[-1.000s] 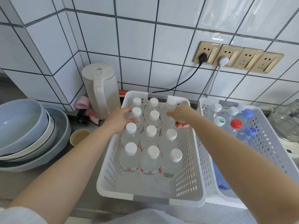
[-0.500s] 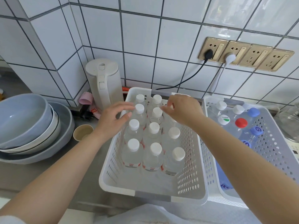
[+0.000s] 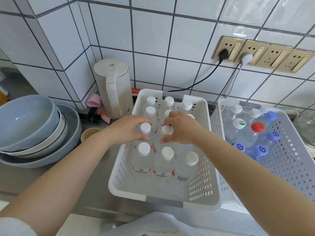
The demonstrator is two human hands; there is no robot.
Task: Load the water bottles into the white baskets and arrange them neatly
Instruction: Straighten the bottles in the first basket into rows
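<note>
A white perforated basket (image 3: 163, 200) stands on the counter in front of me, holding several clear water bottles with white caps in rows. My left hand (image 3: 127, 129) curls round the neck of a white-capped bottle (image 3: 145, 128) in the left column. My right hand (image 3: 182, 129) curls round the neighbouring bottle (image 3: 166, 129) in the middle column and hides part of the right column. A second white basket (image 3: 289, 155) on the right holds several bottles with white, blue and red caps.
A white electric kettle (image 3: 113, 87) stands behind the left basket against the tiled wall. Stacked blue-grey bowls (image 3: 30, 128) sit at the left, with a small cup (image 3: 89, 134) beside them. Cables run from wall sockets (image 3: 262, 54). A glass vessel (image 3: 306, 126) is at the far right.
Both hands have come down and toward me from the back rows. They now grip two bottles in the third row; before, they hovered with loose fingers.
</note>
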